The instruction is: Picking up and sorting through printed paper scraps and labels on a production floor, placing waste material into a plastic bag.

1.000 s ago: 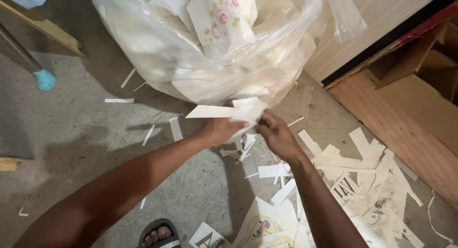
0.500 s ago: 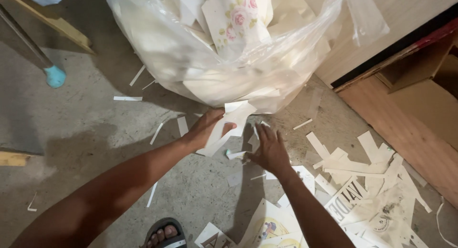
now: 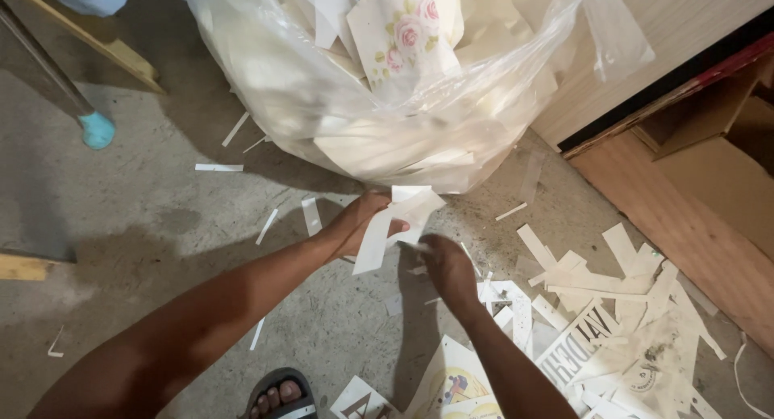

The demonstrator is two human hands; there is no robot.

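Head view: left hand (image 3: 361,224) pinches white paper strips (image 3: 397,226) in its fingers, just near of the clear plastic bag (image 3: 355,89). Right hand (image 3: 448,267), beside them, has its fingers curled over scraps on the floor (image 3: 145,217); whether they grip any, I cannot tell.

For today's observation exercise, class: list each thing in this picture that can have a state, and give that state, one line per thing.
Left hand: closed on a bunch of white paper strips, off the floor.
Right hand: low over the floor, touching loose scraps; grip unclear.
Clear plastic bag: open, stuffed with paper offcuts.
Floral sheet: sticking out of the bag's top.
Scrap pile: scattered flat over the concrete.
Sandal: worn on a foot.
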